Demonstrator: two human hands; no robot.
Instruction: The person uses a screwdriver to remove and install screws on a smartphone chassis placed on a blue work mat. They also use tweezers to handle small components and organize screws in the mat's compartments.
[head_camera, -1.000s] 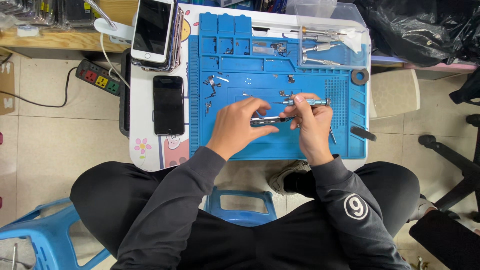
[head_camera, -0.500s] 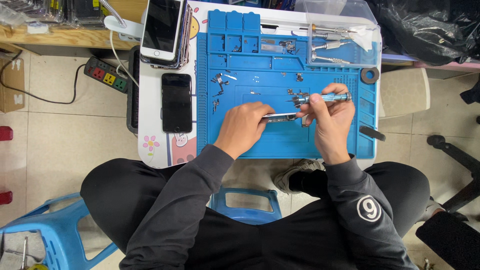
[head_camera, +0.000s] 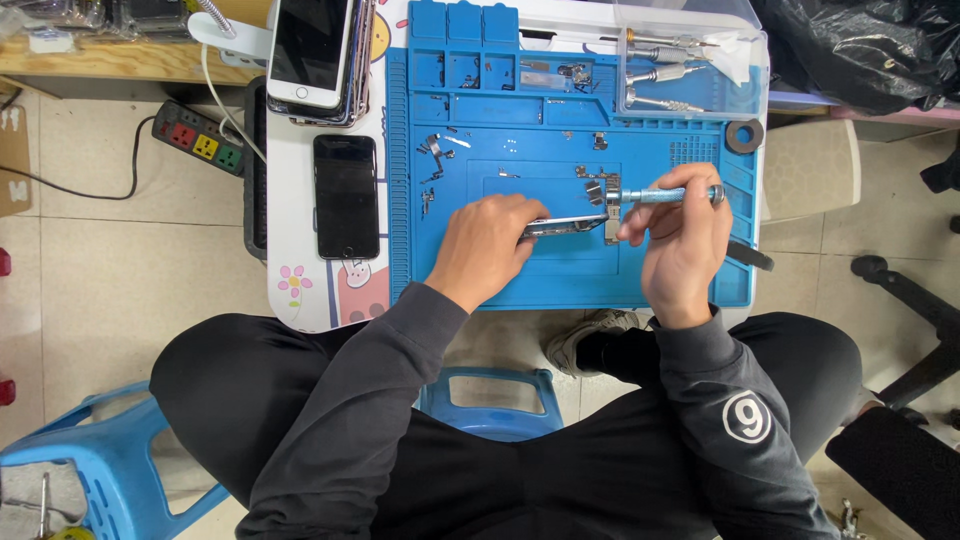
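Compared with a second ago, little has moved: both hands sit over the same middle patch of the blue silicone repair mat (head_camera: 560, 270), the driver lies at the same near-level angle, and the camera has only drifted slightly. The small screws and brackets scattered on the mat look unshifted. My reading: the work is held steady at one spot on the part, not moving between spots.

Left hand (head_camera: 487, 250): curled, fingers closed onto the near end of the thin dark phone frame (head_camera: 565, 226), which stands on its edge on the mat, pinned between left fingers and the tool. Grip looks firm; thumb hidden.

Right hand (head_camera: 685, 235): fingers wrapped round the slim blue-and-silver precision screwdriver (head_camera: 660, 195), held roughly horizontal, tip pointing left to the far end of the frame beside a small silver bracket (head_camera: 598, 190). Whether the tip is seated in a screw is too small to tell.

Around: a black smartphone (head_camera: 346, 196) lies face up on the white surface (head_camera: 290, 250), left of the mat, well apart from the hands. A stack of phones topped by a white one (head_camera: 312, 52) sits beyond it. Clear plastic tray of spare drivers (head_camera: 690, 70) at the mat's far right corner; black roll of tape (head_camera: 744, 135) just below it. Power strip (head_camera: 197, 140) on the floor.
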